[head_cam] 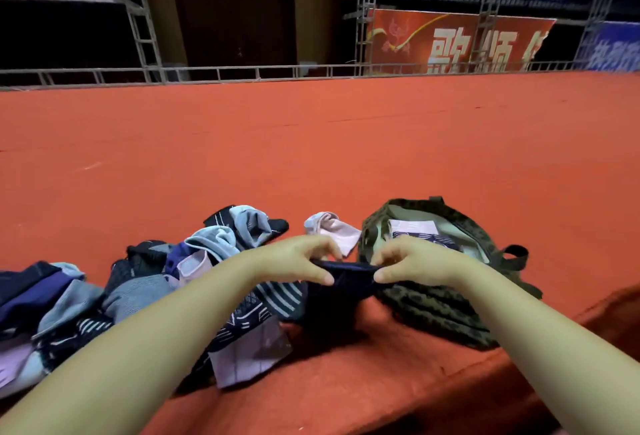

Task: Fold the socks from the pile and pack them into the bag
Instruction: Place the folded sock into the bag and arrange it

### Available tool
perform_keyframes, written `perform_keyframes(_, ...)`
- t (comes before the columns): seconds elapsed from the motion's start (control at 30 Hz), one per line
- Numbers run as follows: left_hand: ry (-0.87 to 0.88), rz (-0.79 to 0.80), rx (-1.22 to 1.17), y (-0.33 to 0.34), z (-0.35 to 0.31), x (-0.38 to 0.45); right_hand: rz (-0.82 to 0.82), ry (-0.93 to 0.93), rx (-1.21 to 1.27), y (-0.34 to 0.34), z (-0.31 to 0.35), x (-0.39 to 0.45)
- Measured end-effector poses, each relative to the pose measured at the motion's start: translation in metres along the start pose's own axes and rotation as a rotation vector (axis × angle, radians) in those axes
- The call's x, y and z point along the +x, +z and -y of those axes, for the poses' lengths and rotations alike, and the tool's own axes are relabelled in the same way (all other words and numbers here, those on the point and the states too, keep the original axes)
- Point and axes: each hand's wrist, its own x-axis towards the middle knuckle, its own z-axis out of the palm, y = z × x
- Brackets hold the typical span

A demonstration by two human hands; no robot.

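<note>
Both hands pinch the top edge of a dark navy sock (337, 291), which hangs down over the red surface. My left hand (298, 258) grips its left end, my right hand (408, 261) its right end. A pile of socks (145, 282) in grey, navy, pink and striped patterns stretches to the left. A single pale pink sock (334, 228) lies just beyond my hands. To the right stands an open olive spotted bag (446, 310) with folded socks (415, 230) inside.
Everything rests on a wide red carpeted platform (311, 143), whose front edge (606, 306) drops off at the lower right. A metal truss rail (242, 72) runs along the far edge, with shelving and a red banner behind.
</note>
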Motion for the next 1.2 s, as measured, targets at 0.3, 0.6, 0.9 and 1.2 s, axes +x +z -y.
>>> perform_keyframes(0.3, -0.28, 0.429, -0.563, 0.06, 0.032, -0.028, 0.368, 0.223, 0.698, 0.064, -0.034, -0.012)
perform_keyframes(0.6, -0.525, -0.003, -0.216, 0.081, 0.048, -0.001, -0.131, 0.382, 0.443, 0.1, -0.07, 0.02)
perform_keyframes(0.9, -0.072, -0.302, 0.361, 0.09, 0.057, -0.008, -0.42, 0.427, 0.0, 0.112, -0.08, 0.047)
perform_keyframes(1.2, 0.02, 0.043, 0.445, 0.107, 0.069, -0.028, -0.301, -0.047, -0.085, 0.12, -0.076, -0.013)
